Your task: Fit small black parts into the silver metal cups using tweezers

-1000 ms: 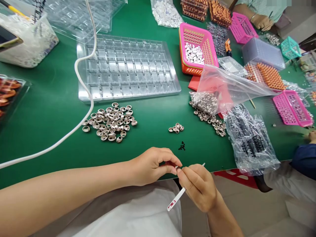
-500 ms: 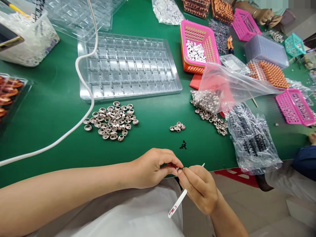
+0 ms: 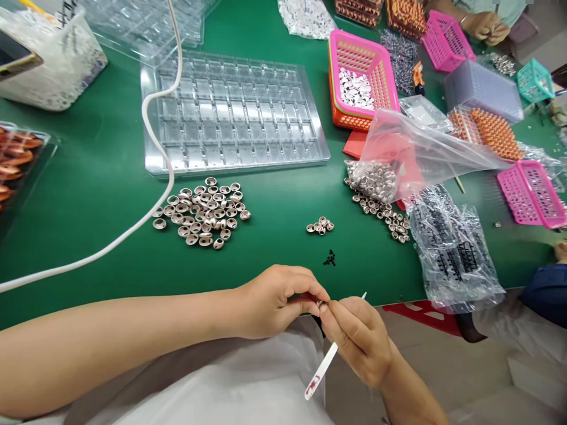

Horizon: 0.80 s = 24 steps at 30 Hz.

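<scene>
My left hand (image 3: 274,301) and my right hand (image 3: 358,339) meet at the table's near edge, fingertips pinched together on a tiny metal part (image 3: 319,303) between them. The right hand also grips white tweezers (image 3: 319,372) whose back end sticks down towards my lap. Just beyond the hands lie a few tiny black pieces (image 3: 329,258) and a small cluster of metal rings (image 3: 319,226). A larger pile of silver cup-shaped parts (image 3: 201,212) lies to the left on the green table (image 3: 88,177).
A clear compartment tray (image 3: 234,112) lies behind the pile, with a white cable (image 3: 155,159) across it. Right of centre are a pink basket (image 3: 361,77), plastic bags of parts (image 3: 452,248) and more pink baskets (image 3: 529,192). Another person's hands (image 3: 485,26) work at the far right.
Both hands stay pinched together in the same spot. The view has shifted slightly, so the table items sit a little higher and to the right.
</scene>
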Each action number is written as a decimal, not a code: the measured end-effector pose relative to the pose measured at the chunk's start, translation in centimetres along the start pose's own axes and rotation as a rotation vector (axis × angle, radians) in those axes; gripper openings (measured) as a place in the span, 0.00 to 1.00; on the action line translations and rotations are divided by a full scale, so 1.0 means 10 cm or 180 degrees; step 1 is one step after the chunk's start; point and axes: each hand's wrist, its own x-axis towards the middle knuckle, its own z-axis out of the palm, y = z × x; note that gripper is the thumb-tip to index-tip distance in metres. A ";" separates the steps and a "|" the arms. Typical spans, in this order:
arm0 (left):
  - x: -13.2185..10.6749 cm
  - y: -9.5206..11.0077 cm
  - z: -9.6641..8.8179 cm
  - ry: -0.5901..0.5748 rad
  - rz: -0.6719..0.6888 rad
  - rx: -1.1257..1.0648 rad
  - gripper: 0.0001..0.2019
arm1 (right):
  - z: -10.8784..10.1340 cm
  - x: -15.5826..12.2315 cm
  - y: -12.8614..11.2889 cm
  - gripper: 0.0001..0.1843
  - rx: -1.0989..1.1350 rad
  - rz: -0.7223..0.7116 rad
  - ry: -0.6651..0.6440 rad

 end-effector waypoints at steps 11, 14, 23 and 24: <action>0.00 0.04 0.00 0.0110 0.0003 -0.0061 0.08 | 0.01 0.03 0.03 0.15 -0.0078 -0.0024 0.0098; 0.01 0.07 -0.02 0.0108 -0.0001 -0.0074 0.08 | -0.01 0.00 0.02 0.13 -0.0159 -0.0059 -0.0002; 0.01 0.07 -0.05 0.0144 0.0140 -0.0057 0.07 | -0.07 0.07 0.01 0.14 -0.0160 -0.0089 -0.0080; 0.01 0.07 -0.05 0.0142 0.0141 -0.0060 0.07 | -0.07 0.08 0.01 0.13 -0.0198 -0.0133 -0.0042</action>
